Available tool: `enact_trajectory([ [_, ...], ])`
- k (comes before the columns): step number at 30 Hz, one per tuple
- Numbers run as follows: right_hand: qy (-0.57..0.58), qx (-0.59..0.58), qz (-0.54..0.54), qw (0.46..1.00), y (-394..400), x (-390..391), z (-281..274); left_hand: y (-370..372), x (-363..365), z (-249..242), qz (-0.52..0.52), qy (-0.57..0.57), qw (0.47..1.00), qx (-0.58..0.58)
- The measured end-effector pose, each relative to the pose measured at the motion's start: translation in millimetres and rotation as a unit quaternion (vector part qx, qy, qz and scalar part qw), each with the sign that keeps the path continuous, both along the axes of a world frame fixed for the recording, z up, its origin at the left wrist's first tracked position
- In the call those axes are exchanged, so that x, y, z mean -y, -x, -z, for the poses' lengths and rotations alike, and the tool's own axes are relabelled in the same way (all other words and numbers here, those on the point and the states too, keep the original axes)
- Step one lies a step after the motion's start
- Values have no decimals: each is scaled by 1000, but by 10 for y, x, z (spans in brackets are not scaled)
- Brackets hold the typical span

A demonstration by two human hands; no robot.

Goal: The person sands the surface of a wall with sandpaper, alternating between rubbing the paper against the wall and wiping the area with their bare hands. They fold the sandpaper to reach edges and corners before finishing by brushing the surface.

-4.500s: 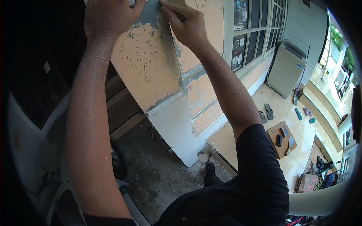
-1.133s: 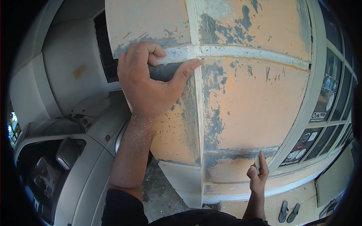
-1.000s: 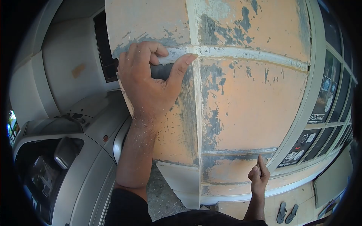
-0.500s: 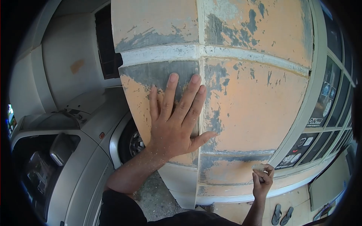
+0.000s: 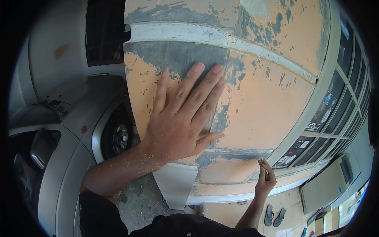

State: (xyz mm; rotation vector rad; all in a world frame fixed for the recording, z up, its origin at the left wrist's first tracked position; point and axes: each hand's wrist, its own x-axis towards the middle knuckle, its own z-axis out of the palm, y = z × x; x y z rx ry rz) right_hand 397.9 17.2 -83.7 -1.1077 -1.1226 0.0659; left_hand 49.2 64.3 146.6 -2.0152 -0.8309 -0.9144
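Observation:
My left hand [image 5: 177, 114] is spread out with its back to me, fingers extended over the peeling orange wall [image 5: 252, 106]. It seems to rest on the wall, though the palm side is hidden. Pale flecks dot the hand and forearm. Lower right, my right hand [image 5: 267, 177] pinches a small flat piece [image 5: 260, 162] between thumb and fingers, seen nearly edge-on; I cannot make out its exact kind. It is near the wall's lower section, close to the window frame. Grey patches [image 5: 177, 55] show where the orange paint has come off.
A silver vehicle [image 5: 67, 158] with a side mirror [image 5: 39, 154] stands at the left. Barred windows [image 5: 335, 102] with stickers run along the right. Flip-flops [image 5: 273, 215] lie on the tiles, near a leaning panel [image 5: 325, 185]. A white ledge [image 5: 177, 33] crosses the wall.
The view has shifted and tilted. My left hand stays spread and looks slightly larger. The piece in my right hand has turned from showing its flat face to nearly edge-on.

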Motion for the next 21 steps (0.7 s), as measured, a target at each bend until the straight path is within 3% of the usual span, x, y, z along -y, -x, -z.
enact_trajectory([
  [3, -38, 16, 11, 999, 200, 31, -24, 263, -7, -201, -49, -43, 998, 19],
  [5, -11, -69, 27, 997, 427, 140, -126, 431, -53, -238, -42, -51, 998, 17],
  [7, -28, -78, 50, 995, 553, 133, -90, 573, -74, -254, -71, -59, 994, 56],
  [9, -20, -169, 14, 985, 727, 162, -147, 625, -120, -243, -56, -58, 996, 49],
  [13, -50, -110, 27, 992, 805, 46, 14, 473, -178, -171, 8, -52, 998, 37],
  [15, -42, -152, -38, 987, 1087, 107, -189, 446, -162, -132, 66, -12, 998, -11],
  [21, 24, -270, -178, 946, 1524, 284, -443, 545, -225, -276, 60, -33, 997, 18],
])
